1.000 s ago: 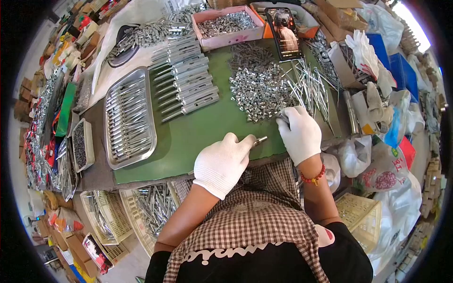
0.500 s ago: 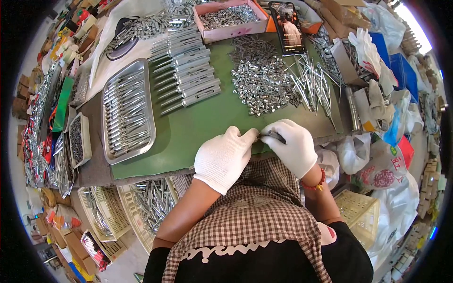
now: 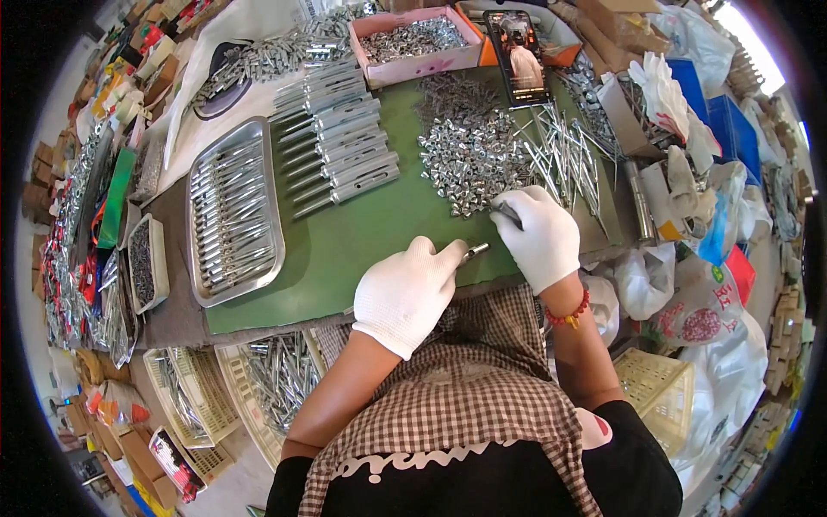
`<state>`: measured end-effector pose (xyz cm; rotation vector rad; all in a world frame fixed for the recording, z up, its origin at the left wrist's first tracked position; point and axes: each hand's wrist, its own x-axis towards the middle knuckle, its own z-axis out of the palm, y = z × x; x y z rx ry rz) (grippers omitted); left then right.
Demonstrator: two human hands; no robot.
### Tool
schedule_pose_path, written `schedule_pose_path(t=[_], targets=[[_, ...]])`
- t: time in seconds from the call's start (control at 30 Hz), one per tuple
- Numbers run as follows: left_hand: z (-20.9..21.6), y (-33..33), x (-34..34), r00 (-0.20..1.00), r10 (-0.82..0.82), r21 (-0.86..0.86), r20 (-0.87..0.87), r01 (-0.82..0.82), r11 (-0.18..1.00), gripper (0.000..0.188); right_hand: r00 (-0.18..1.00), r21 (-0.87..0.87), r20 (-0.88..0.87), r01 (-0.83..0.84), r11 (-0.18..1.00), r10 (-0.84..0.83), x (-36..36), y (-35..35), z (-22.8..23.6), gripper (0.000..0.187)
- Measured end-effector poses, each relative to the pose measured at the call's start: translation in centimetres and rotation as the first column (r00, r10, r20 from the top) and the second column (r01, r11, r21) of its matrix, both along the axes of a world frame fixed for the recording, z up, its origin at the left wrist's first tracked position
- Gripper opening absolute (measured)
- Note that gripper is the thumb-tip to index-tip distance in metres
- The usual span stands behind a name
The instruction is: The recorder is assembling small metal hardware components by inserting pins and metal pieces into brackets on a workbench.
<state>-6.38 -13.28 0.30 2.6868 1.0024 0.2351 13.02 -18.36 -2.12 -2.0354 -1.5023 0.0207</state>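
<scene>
My left hand point(image 3: 403, 297), in a white knit glove, is closed around a slim silver metal tube point(image 3: 476, 251); its end pokes out to the right past the thumb and forefinger, and the rest is hidden in the glove. My right hand point(image 3: 541, 239), gloved too, has its fingers bent around a dark grey piece point(image 3: 507, 213), whose kind I cannot make out. Those fingertips are at the near edge of a heap of small shiny metal fittings point(image 3: 469, 159). Right of the heap lies a loose bunch of thin metal rods point(image 3: 564, 164).
A steel tray point(image 3: 281, 246) of rod assemblies lies left on the green mat point(image 3: 323, 276). Behind it, slotted metal tubes point(image 3: 366, 177) lie in a row. A pink box point(image 3: 422, 69) of fittings and a phone point(image 3: 519, 65) stand at the back. Plastic baskets point(image 3: 194, 392) are below the table's edge.
My hands have parted. The right one has moved up and right to the fittings heap with the dark piece; the left stays nearly in place, and its tube's end now shows.
</scene>
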Motion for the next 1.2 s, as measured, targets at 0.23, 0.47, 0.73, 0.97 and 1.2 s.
schedule_pose_path(t=[0.23, 0.47, 0.73, 0.97, 1.2], targets=[[-0.1, -0.1, -0.1, 1.000, -0.002, 0.015, 0.005, 0.002, 1.000, 0.022, 0.992, -0.025, 0.096, -0.077, 0.997, 0.079, 0.5, -0.3, -0.2, 0.011], [0.3, -0.4, -0.1, 1.000, -0.004, -0.019, -0.015, 0.004, 1.000, 0.021, 0.979, -0.025, 0.067, -0.193, 0.981, 0.195, 1.5, -2.0, 0.0, 0.011], [0.2, -0.4, 0.0, 1.000, 0.000, -0.047, -0.029, -0.001, 0.999, 0.022, 0.916, 0.077, -0.300, -0.256, 0.964, 0.267, -0.7, -3.0, 1.6, 0.019], [0.2, -0.4, -0.2, 0.999, -0.031, -0.062, -0.012, 0.030, 0.998, 0.026, 0.923, 0.073, -0.090, -0.370, 0.926, 0.375, -1.9, -2.6, 0.6, 0.023], [0.1, -0.4, -0.2, 0.999, -0.045, -0.052, -0.021, 0.044, 0.998, 0.028, 0.928, 0.020, -0.194, -0.319, 0.947, 0.317, -2.4, -2.2, 1.2, 0.020]])
